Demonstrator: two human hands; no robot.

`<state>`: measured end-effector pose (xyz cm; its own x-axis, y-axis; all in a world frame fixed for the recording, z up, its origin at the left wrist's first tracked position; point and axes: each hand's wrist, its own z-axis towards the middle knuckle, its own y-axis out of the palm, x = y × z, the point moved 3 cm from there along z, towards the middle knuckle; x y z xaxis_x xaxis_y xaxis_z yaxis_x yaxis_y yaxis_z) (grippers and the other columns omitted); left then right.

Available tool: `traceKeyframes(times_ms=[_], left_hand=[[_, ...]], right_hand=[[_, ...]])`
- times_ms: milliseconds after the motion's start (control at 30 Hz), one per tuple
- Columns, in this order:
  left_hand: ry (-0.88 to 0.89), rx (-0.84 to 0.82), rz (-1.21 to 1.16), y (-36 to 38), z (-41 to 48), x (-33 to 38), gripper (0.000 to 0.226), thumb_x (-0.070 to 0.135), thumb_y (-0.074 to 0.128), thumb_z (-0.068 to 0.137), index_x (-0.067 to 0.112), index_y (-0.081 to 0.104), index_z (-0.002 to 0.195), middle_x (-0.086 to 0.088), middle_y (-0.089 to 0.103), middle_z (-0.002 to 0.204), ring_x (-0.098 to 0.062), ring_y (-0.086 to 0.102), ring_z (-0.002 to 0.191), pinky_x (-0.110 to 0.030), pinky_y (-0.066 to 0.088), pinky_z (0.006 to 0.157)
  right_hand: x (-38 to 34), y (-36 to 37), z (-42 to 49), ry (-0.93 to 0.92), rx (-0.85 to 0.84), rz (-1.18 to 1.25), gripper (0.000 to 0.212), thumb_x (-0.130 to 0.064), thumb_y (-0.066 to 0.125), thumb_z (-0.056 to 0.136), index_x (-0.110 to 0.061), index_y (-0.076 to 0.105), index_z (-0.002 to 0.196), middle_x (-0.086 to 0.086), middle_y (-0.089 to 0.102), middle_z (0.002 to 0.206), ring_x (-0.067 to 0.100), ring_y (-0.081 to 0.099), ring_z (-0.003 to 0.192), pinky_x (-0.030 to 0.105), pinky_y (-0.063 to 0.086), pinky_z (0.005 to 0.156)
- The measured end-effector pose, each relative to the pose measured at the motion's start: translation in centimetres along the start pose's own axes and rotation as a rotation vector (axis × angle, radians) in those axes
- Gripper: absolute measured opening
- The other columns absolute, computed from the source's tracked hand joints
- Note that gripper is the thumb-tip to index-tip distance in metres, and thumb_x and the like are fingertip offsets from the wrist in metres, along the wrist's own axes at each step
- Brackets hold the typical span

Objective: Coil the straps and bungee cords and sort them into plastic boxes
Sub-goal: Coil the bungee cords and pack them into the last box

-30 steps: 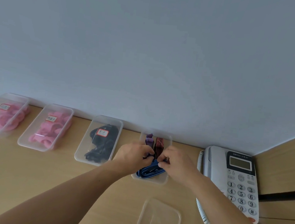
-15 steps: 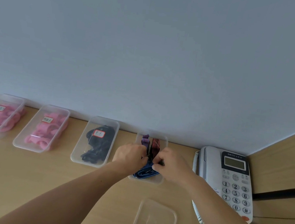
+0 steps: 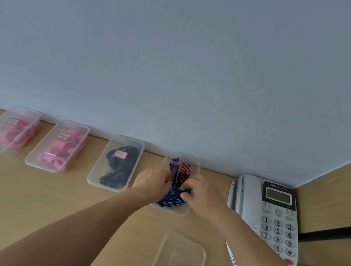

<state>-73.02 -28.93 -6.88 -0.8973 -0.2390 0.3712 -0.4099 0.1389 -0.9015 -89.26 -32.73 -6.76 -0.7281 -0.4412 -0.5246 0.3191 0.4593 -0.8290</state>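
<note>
Fingertips of both hands are mostly hidden behind the knuckles, and the box labels are too blurred to read. Left hand [image 3: 153, 181] and right hand [image 3: 202, 192], fingers curled, pinch the blue strap [image 3: 172, 198] from either side, in the near half of the fourth box [image 3: 196, 168]. The strap's long axis runs near-left to far-right. Purple strap [image 3: 174, 167] and red strap [image 3: 185, 171] lie behind it, pointing at the wall. Wooden desk [image 3: 31, 204], pale wall. Phone [image 3: 271, 209] to the right. The near box [image 3: 178, 253] is cut off at the bottom edge.

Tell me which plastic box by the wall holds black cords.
The third box from the left: its contents are black, while the pink-filled boxes lie left of it.
</note>
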Motion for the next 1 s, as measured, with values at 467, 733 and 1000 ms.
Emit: traceKeyframes(times_ms=[467,733,1000], left_hand=[[0.114,0.214,-0.174,-1.0,-8.1,-0.7,0.025,0.026,0.056,0.094,0.023,0.066,0.116,0.007,0.059,0.119,-0.013,0.05,0.111,-0.022,0.037,0.089],[0.332,0.005,-0.13,3.3,-13.3,-2.4,0.027,0.025,0.052,0.092,0.024,0.066,0.116,0.008,0.059,0.117,-0.013,0.049,0.113,-0.023,0.041,0.091],[0.331,-0.166,-0.125,6.1,-15.2,-1.4,0.031,0.029,0.051,0.095,0.026,0.061,0.125,0.008,0.055,0.128,-0.012,0.05,0.119,-0.025,0.044,0.093]], right_hand=[[-3.5,0.5,-6.3,0.048,0.246,-0.088,0.03,-0.031,0.057,0.093,-0.02,0.063,0.12,-0.004,0.056,0.114,0.015,0.051,0.106,0.027,0.044,0.086],[-4.4,6.8,-13.4,0.415,0.209,-0.16,0.036,-0.039,0.047,0.094,-0.02,0.049,0.124,-0.003,0.05,0.121,0.018,0.048,0.11,0.028,0.046,0.083],[-3.8,10.5,-18.4,0.869,0.142,-0.147,0.083,-0.078,0.057,0.065,-0.014,0.047,0.116,0.005,0.051,0.112,0.022,0.052,0.095,0.03,0.037,0.068]])
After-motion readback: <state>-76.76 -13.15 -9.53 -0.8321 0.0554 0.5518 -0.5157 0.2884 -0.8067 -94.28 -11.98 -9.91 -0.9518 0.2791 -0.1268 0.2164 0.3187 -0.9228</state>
